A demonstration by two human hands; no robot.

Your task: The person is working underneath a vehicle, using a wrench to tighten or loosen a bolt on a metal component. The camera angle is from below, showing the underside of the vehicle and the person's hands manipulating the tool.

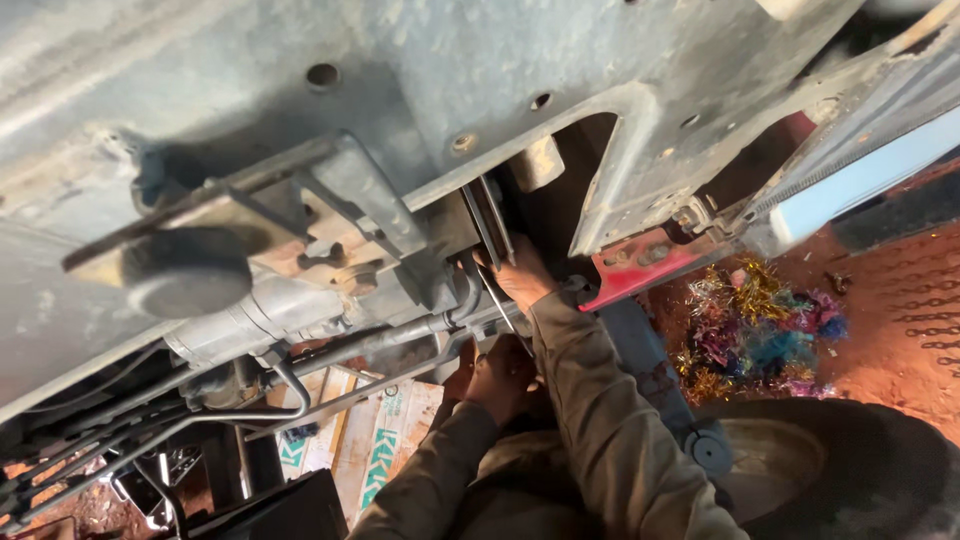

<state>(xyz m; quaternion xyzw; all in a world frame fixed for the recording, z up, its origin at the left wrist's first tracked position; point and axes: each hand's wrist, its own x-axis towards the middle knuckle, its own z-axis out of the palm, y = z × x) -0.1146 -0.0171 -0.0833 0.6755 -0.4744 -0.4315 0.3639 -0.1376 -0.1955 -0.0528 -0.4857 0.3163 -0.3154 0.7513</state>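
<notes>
A thin metal rod [495, 295] runs between both hands under the vehicle's chassis [400, 90], its upper end lost in the dark gap between frame plates. The right hand [520, 275], above, closes its fingers on the rod; fingertips are hidden. The left hand [497, 378], just below, curls shut around the lower end. Grey pipes [380, 345] pass beside it; a tyre [830, 470] lies well off.
</notes>
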